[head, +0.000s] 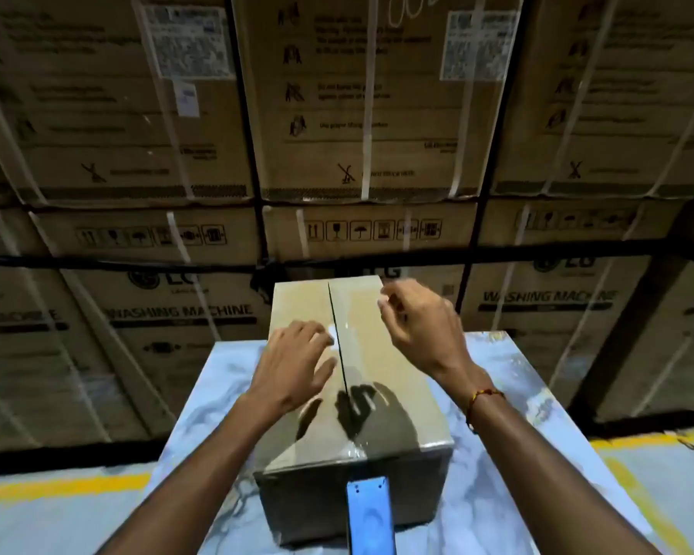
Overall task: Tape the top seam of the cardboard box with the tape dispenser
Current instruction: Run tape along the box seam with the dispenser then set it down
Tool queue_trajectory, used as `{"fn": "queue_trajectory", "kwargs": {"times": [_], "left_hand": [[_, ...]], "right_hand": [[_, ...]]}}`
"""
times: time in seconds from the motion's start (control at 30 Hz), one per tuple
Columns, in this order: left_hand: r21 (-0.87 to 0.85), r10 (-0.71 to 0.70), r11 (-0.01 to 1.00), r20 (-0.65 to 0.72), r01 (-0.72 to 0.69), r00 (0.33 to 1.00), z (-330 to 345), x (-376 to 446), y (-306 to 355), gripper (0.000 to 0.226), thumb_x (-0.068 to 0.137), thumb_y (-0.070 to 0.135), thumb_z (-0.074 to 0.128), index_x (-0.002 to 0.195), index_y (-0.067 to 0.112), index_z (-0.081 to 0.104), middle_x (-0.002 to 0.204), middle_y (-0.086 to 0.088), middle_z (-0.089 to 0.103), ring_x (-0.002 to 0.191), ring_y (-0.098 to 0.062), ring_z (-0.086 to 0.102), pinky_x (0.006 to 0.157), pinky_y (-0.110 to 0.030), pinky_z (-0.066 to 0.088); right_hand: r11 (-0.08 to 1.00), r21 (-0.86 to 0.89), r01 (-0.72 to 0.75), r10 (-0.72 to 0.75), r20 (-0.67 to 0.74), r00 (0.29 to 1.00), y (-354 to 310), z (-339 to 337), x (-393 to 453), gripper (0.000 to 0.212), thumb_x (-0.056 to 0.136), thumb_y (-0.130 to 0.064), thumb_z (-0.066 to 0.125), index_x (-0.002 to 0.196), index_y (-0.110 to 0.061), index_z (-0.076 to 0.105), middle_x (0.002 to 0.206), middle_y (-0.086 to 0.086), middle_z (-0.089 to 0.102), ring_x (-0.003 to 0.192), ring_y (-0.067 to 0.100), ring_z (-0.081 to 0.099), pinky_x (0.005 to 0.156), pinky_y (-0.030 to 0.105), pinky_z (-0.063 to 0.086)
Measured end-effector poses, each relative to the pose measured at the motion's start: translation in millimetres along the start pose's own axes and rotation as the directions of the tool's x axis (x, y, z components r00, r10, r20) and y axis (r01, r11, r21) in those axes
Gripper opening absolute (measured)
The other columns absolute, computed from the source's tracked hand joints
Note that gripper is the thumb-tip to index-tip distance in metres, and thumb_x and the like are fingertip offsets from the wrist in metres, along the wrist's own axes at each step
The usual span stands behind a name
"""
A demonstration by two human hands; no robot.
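A brown cardboard box (381, 354) stands on a marbled table, its top flaps closed, with a dark seam (334, 314) running away from me down the middle. My left hand (297, 362) rests flat on the left flap, its straight fingers reaching the seam. Just above the right flap's far part hovers my right hand (417, 326), fingers loosely curled and holding nothing I can see. A glossy patch like clear tape (357, 448) lies over the seam's near end. A blue flat part, apparently the tape dispenser (371, 514), hangs in front of the box's near face.
The blue-white marbled table (493, 454) extends left and right of the box. Behind it rises a wall of stacked, strapped washing-machine cartons (361, 114). Yellow floor lines (57, 484) run along both sides of the table.
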State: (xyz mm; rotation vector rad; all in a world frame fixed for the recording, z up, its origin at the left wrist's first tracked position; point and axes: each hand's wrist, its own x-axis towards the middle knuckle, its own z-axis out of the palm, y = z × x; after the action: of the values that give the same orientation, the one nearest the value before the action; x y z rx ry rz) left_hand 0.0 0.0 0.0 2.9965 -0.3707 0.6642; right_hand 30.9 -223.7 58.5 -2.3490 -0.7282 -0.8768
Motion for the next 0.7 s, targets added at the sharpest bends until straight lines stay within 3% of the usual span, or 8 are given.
{"fn": "queue_trajectory", "kwargs": {"times": [0.17, 0.3, 0.43, 0.7], "left_hand": [[0.023, -0.251, 0.967, 0.218, 0.253, 0.943, 46.0, -51.1, -18.0, 0.051, 0.086, 0.062, 0.04, 0.121, 0.028, 0.057, 0.142, -0.004, 0.051, 0.13, -0.031, 0.045, 0.101, -0.05, 0.038], [-0.194, -0.343, 0.887, 0.329, 0.418, 0.88, 65.4, -71.2, -20.3, 0.077, 0.088, 0.074, 0.024, 0.148, 0.028, 0.04, 0.164, -0.004, 0.023, 0.152, -0.027, 0.012, 0.121, -0.046, 0.017], [-0.317, -0.389, 0.824, 0.286, 0.47, 0.876, 70.1, -76.0, -8.9, 0.067, 0.095, 0.06, 0.041, 0.151, 0.024, 0.039, 0.167, -0.006, 0.015, 0.154, -0.027, -0.003, 0.122, -0.04, 0.004], [-0.292, -0.503, 0.772, 0.262, 0.564, 0.824, 62.4, -95.6, 31.1, 0.062, 0.097, 0.057, 0.038, 0.151, 0.028, 0.036, 0.168, -0.002, 0.008, 0.153, -0.023, -0.01, 0.121, -0.044, 0.011]], "right_hand": [[0.993, -0.024, -0.119, 0.122, 0.245, 0.962, 18.3, 39.3, -78.2, 0.018, 0.095, -0.03, 0.057, 0.106, -0.018, 0.065, 0.103, 0.001, 0.069, 0.089, 0.026, 0.064, 0.066, 0.035, 0.048], [0.969, -0.141, -0.203, 0.24, 0.34, 0.909, 34.1, 57.4, -122.4, 0.023, 0.093, -0.034, 0.059, 0.112, -0.023, 0.066, 0.118, -0.002, 0.065, 0.109, 0.028, 0.056, 0.075, 0.038, 0.051], [0.959, -0.12, -0.258, 0.283, 0.305, 0.909, 32.2, 66.2, -138.3, 0.026, 0.093, -0.039, 0.057, 0.113, -0.025, 0.065, 0.126, -0.004, 0.059, 0.123, 0.023, 0.045, 0.077, 0.036, 0.053], [0.972, -0.092, -0.215, 0.231, 0.235, 0.944, 49.0, 62.3, -138.2, 0.022, 0.092, -0.043, 0.055, 0.105, -0.03, 0.066, 0.118, -0.011, 0.062, 0.118, 0.02, 0.049, 0.07, 0.036, 0.054]]}}
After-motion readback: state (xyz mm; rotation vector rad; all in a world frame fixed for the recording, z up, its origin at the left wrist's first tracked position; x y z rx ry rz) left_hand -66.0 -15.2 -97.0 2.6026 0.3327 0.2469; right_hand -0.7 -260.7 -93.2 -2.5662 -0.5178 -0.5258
